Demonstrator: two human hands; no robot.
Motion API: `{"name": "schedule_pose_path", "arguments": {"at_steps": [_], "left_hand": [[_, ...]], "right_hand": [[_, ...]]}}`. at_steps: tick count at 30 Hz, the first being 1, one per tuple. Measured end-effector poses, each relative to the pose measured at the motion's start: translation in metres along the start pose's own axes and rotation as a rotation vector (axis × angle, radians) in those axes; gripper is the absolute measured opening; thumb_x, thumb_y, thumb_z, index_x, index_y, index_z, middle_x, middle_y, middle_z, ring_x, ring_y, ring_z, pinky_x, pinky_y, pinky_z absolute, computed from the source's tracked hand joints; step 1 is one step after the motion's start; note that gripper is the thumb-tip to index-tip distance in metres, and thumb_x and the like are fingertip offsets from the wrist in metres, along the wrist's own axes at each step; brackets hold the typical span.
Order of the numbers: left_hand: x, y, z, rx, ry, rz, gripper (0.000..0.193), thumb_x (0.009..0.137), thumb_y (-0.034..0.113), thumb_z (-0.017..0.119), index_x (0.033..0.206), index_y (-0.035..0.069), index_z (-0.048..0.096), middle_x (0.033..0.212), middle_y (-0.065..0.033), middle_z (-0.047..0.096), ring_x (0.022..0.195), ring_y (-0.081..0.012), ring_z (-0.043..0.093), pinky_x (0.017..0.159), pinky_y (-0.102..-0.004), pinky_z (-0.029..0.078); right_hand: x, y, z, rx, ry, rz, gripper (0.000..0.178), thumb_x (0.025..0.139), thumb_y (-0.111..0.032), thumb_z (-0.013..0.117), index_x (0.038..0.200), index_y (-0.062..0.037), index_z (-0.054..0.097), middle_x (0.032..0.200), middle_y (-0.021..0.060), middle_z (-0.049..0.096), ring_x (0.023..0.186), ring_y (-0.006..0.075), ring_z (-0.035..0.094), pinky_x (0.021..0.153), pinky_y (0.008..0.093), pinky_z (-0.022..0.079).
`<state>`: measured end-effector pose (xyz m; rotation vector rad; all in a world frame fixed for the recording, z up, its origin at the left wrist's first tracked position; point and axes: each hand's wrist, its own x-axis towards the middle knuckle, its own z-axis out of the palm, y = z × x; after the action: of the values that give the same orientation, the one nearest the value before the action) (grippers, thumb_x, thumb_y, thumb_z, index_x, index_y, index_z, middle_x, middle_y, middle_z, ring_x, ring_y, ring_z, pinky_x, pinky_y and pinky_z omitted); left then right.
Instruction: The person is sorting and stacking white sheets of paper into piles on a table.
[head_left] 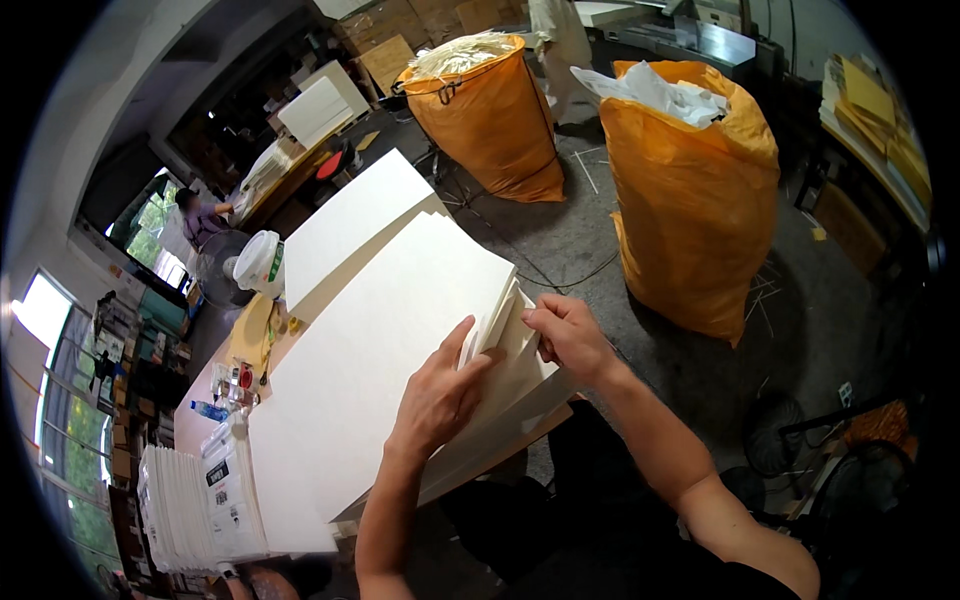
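A thick stack of large white sheets lies in front of me, its near right corner fanned into several separate layers. My left hand is at that fanned edge, with the index finger on the upper sheets and the thumb against the layers below, so some sheet edges sit between them. At the corner itself my right hand is closed, thumb and fingers pinching sheet edges. How many sheets each hand holds cannot be made out. Beyond lies another white stack.
Two large orange sacks stand on the floor ahead. Left of the stack are a white bucket, a plastic bottle and bundled printed paper. A fan and a seated person are farther left.
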<state>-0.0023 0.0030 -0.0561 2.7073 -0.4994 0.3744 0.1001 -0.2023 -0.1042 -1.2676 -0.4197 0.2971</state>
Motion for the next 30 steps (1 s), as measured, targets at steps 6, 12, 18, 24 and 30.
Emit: {"name": "schedule_pose_path", "arguments": {"at_steps": [6, 12, 18, 24, 30], "left_hand": [[-0.003, 0.003, 0.005, -0.012, 0.068, 0.001, 0.055, 0.073, 0.029, 0.091, 0.124, 0.021, 0.069, 0.142, -0.0155, 0.056, 0.113, -0.0357, 0.066, 0.092, -0.0437, 0.058], [-0.002, 0.001, 0.000, -0.113, 0.031, -0.024, 0.054, 0.078, 0.023, 0.088, 0.129, 0.022, 0.070, 0.142, -0.0144, 0.057, 0.112, -0.0355, 0.067, 0.095, -0.0427, 0.058], [-0.004, 0.004, 0.005, -0.018, 0.078, -0.022, 0.044, 0.093, 0.006, 0.067, 0.134, 0.021, 0.066, 0.147, -0.0206, 0.054, 0.117, -0.0391, 0.066, 0.098, -0.0443, 0.057], [-0.007, 0.006, 0.003, 0.009, 0.076, 0.014, 0.048, 0.085, 0.019, 0.082, 0.130, 0.024, 0.068, 0.143, -0.0179, 0.056, 0.115, -0.0374, 0.066, 0.094, -0.0446, 0.058], [-0.005, 0.002, 0.002, -0.058, 0.048, -0.007, 0.056, 0.077, 0.024, 0.089, 0.129, 0.025, 0.069, 0.141, -0.0154, 0.057, 0.114, -0.0354, 0.066, 0.094, -0.0438, 0.059]], "right_hand": [[0.000, -0.004, -0.002, 0.314, -0.080, 0.163, 0.034, 0.102, -0.023, 0.064, 0.073, -0.0114, 0.051, 0.060, 0.0001, 0.054, 0.051, 0.0110, 0.055, 0.044, 0.0247, 0.038], [-0.003, 0.001, -0.003, 0.380, -0.058, 0.145, 0.034, 0.102, -0.025, 0.065, 0.074, -0.0105, 0.054, 0.059, -0.0003, 0.054, 0.053, 0.0114, 0.056, 0.045, 0.0254, 0.039], [-0.006, 0.002, 0.004, -0.265, 0.032, -0.139, 0.033, 0.104, -0.023, 0.063, 0.075, -0.0094, 0.054, 0.060, 0.0003, 0.055, 0.054, 0.0099, 0.054, 0.046, 0.0255, 0.039], [0.002, -0.004, 0.000, 0.267, -0.085, 0.152, 0.033, 0.104, -0.023, 0.062, 0.075, -0.0108, 0.053, 0.061, 0.0006, 0.057, 0.053, 0.0098, 0.056, 0.045, 0.0246, 0.040], [0.001, 0.000, -0.003, 0.264, -0.101, 0.136, 0.032, 0.104, -0.024, 0.062, 0.076, -0.0108, 0.053, 0.062, 0.0008, 0.057, 0.054, 0.0098, 0.057, 0.046, 0.0244, 0.040]]}}
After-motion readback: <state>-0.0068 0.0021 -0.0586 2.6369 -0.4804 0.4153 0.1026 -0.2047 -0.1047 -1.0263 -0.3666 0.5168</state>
